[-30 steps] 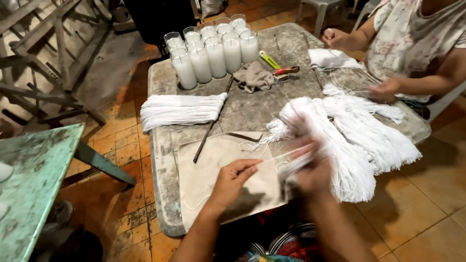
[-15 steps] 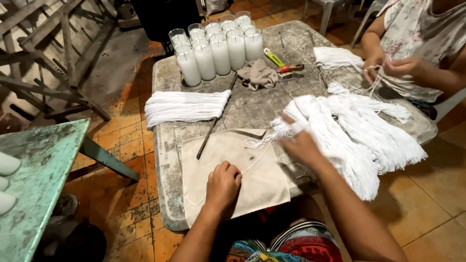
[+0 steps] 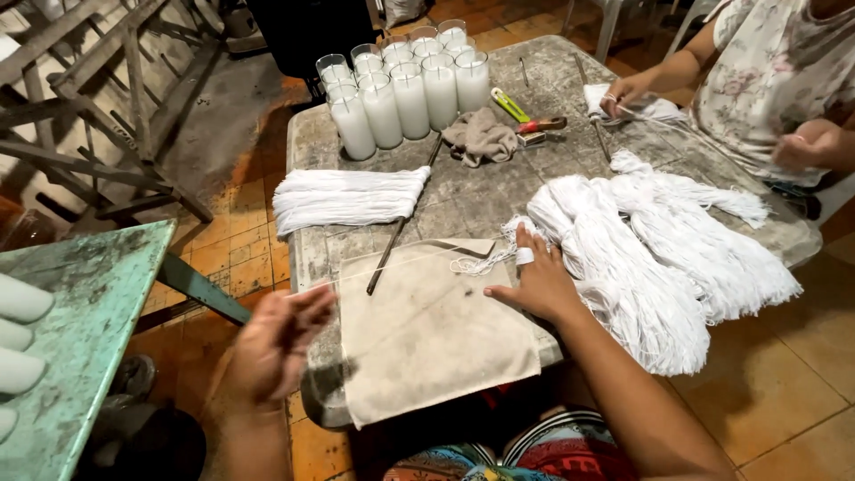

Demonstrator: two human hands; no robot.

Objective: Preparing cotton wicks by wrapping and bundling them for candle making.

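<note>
white cotton string [image 3: 401, 260] runs taut across the beige cloth [image 3: 427, 334] spread at the near edge of the grey stone bench [image 3: 499, 200]. left of the cloth, off the bench edge, the left hand [image 3: 272, 352] is blurred; its grip looks pinched shut on the string's end, thumb against fingers. the string stretches rightward over the cloth's top edge to a small loose tangle under the right hand [image 3: 534, 281], which lies flat, fingers spread and holding nothing closed, pressing down at the cloth's right corner; one finger wears a white wrap.

far left of the cloth stands a green painted table [image 3: 80, 330] with white rounded pieces at its edge. above the cloth lies a neat bundle of cut white strings [image 3: 347, 198], and a thin dark rod [image 3: 401, 223] slants from the cloth's top edge up toward a cluster of tall glass candles [image 3: 405, 85] filled with white wax. right of the candles sit a crumpled tan rag [image 3: 481, 138], a yellow-green utility knife [image 3: 512, 105] and a red-handled tool [image 3: 539, 126]. right of the cloth a big heap of white string hanks [image 3: 650, 249] spills over the bench edge. beyond the heap, another person in a floral top [image 3: 766, 71] works with their own hand on a small pile of white strings [image 3: 641, 107].
</note>
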